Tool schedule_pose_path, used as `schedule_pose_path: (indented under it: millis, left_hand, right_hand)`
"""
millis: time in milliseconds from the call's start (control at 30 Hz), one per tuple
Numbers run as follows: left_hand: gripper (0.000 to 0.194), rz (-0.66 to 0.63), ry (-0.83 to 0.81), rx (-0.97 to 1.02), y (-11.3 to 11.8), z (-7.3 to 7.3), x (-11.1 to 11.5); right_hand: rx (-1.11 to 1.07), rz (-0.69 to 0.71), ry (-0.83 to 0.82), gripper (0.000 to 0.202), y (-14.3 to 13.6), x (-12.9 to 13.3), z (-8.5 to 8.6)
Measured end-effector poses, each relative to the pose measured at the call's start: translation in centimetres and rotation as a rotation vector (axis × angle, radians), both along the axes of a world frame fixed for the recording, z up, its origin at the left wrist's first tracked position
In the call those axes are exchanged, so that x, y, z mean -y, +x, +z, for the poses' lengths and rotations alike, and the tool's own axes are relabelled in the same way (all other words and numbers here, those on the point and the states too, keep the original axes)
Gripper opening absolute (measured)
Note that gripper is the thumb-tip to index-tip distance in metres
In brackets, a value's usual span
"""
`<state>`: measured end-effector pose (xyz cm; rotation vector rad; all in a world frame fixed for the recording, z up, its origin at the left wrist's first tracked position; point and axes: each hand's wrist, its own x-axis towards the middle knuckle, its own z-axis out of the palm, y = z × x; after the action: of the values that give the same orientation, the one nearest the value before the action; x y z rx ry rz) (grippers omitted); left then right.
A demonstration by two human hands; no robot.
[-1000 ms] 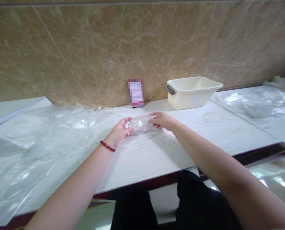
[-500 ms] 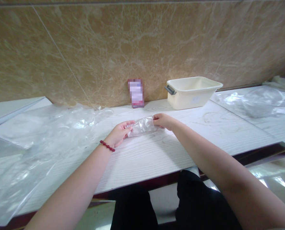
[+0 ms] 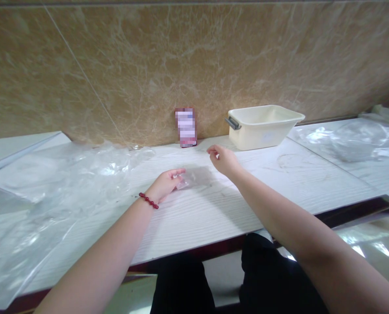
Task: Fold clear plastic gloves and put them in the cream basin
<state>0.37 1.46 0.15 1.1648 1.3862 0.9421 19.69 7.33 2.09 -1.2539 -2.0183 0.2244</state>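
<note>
A small clear plastic bag (image 3: 194,175) lies low over the white board, its left end pinched between the thumb and fingers of my left hand (image 3: 166,183). A dark red bead bracelet (image 3: 148,200) circles my left wrist. My right hand (image 3: 225,160) hovers just behind and right of the bag, apart from it. Its fingers are loosely bent, with a gap at the thumb, and nothing shows in them.
A cream plastic bin (image 3: 263,128) with a grey handle stands at the back right. A phone-like object with a blurred face (image 3: 186,127) leans against the marble wall (image 3: 148,65). Large clear plastic sheeting (image 3: 83,183) spreads at left; more clear plastic (image 3: 354,137) lies at far right.
My right hand has let go of the bag's right end and lifted up and away from it. The bag now lies flatter, while my left hand keeps its end.
</note>
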Motion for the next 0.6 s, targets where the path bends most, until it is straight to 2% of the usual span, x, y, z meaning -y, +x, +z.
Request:
schedule_pose_path:
  millis: [133,267,400,600]
  left_hand:
    - [0.041,-0.022,0.057,0.014,-0.2,-0.6,-0.3]
    - [0.040,-0.070,0.101,0.054,-0.3,-0.8,-0.4]
    - [0.040,-0.088,0.071,0.089,-0.4,-0.6,-0.3]
    - [0.051,-0.119,0.031,0.047,-0.5,-0.1,0.0]
  right_hand:
    - [0.144,0.250,0.002,0.030,-2.4,2.3,-0.4]
    - [0.347,0.377,-0.050,0.035,-4.3,4.0,-1.1]
    - [0.486,0.392,-0.134,0.042,-4.4,3.9,-2.2]
    - [0.556,0.350,-0.126,0.054,-3.8,3.5,-3.0]
